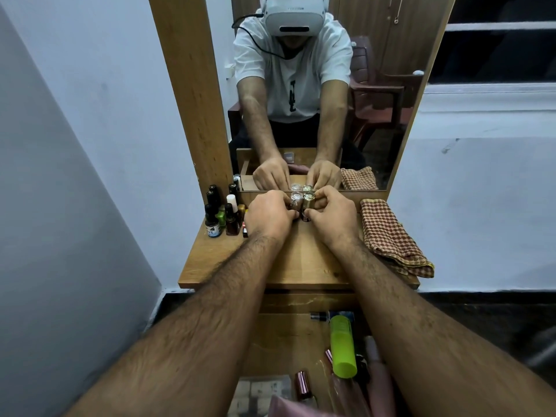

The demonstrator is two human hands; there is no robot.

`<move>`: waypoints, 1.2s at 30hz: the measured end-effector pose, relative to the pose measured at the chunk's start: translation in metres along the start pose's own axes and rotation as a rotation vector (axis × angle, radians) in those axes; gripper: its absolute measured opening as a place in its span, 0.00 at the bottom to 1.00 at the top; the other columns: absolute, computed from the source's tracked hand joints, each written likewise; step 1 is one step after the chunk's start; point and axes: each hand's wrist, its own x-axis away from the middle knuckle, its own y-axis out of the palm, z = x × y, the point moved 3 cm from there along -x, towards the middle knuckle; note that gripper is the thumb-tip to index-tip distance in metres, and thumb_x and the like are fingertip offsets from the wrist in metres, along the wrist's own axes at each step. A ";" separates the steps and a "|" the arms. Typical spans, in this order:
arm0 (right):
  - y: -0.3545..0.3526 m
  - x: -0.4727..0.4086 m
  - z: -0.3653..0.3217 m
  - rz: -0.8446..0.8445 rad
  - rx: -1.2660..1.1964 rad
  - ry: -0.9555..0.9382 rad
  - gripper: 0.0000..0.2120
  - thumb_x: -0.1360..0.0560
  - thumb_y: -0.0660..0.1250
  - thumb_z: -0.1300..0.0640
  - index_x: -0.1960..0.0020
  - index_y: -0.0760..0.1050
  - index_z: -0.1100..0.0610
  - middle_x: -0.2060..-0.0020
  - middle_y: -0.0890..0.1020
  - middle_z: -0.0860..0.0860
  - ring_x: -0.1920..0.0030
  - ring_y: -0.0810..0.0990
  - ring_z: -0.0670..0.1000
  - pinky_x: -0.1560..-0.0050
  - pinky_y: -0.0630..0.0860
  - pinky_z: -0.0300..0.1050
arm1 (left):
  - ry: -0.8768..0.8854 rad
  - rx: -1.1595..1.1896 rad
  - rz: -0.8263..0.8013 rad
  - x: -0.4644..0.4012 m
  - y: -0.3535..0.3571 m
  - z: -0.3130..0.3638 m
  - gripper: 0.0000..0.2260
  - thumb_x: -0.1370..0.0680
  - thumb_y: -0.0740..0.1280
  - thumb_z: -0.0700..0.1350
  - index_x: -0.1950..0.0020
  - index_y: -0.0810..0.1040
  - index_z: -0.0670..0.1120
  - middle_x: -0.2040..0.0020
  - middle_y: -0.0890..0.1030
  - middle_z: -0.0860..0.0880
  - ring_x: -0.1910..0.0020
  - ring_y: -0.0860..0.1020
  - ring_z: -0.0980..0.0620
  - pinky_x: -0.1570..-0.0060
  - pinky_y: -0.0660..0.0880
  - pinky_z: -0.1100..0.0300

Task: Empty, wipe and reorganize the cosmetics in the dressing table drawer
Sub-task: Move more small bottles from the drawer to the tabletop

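Head camera, looking forward-down, close over dressing table [270, 266], facing mirror [376, 85].

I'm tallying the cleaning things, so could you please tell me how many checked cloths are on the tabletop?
1: the checked cloth lies crumpled at the tabletop's right edge. The other one is its mirror reflection.
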 end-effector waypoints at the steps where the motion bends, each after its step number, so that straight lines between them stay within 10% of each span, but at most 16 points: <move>1: 0.000 0.000 0.000 -0.001 0.007 -0.001 0.14 0.30 0.76 0.62 0.46 0.79 0.54 0.61 0.81 0.45 0.57 0.81 0.45 0.51 0.80 0.42 | 0.000 -0.006 -0.001 0.000 0.000 0.001 0.15 0.27 0.75 0.54 0.42 0.82 0.55 0.47 0.83 0.52 0.47 0.79 0.51 0.48 0.79 0.52; 36: -0.002 -0.001 0.002 -0.039 0.022 0.009 0.16 0.30 0.77 0.61 0.44 0.79 0.54 0.54 0.85 0.48 0.53 0.83 0.46 0.47 0.80 0.42 | 0.035 0.063 0.047 0.006 -0.006 0.002 0.13 0.25 0.74 0.51 0.41 0.82 0.54 0.48 0.84 0.52 0.47 0.80 0.53 0.47 0.79 0.53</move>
